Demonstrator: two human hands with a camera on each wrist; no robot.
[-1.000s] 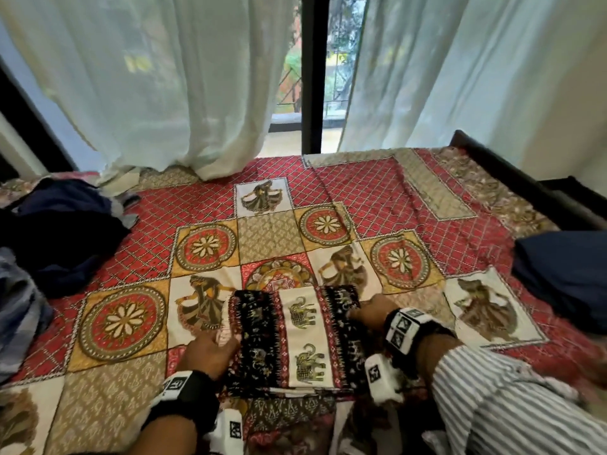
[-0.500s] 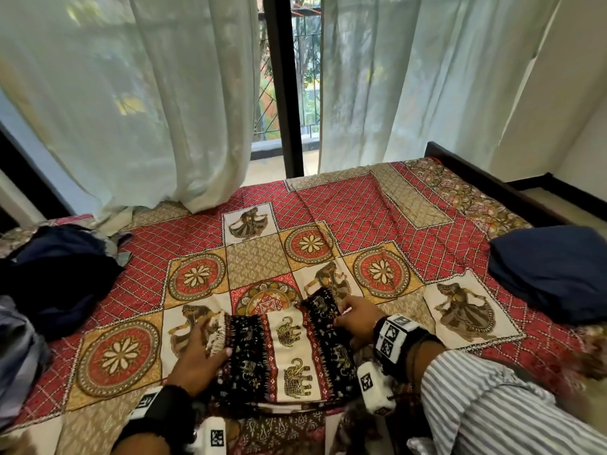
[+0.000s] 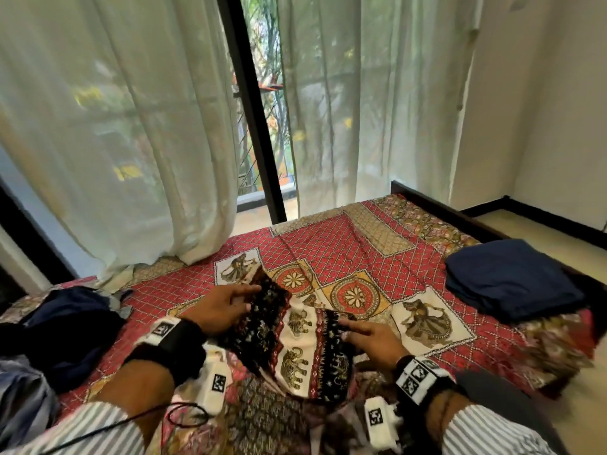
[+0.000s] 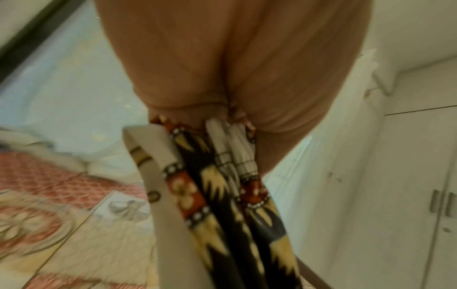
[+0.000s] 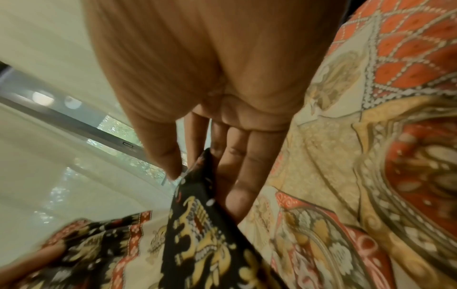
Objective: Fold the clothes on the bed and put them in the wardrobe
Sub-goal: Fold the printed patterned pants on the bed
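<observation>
The step in hand was, by my judgement, lifting a folded garment off the bed [image 3: 358,247] for carrying; the elephant-print cloth [image 3: 297,349] hung between the two hands, its far edge raised and its near end still trailing low toward the person. The left hand [image 3: 219,309] pinched the stacked folds at the cloth's left edge, thumb over fingers; the wrist view showed several layers bunched in that grip. The right hand [image 3: 371,338] held the right edge, the thumb above and fairly straight fingers [image 5: 243,176] beneath it. To the right of the right hand, well apart, lay a folded navy pile [image 3: 512,284]; left of the left hand sat a heap of dark unfolded clothes [image 3: 65,326]. The next move called for keeping both pinches firm so the layers would not slide apart, then turning toward the wardrobe doors [image 4: 420,195].
</observation>
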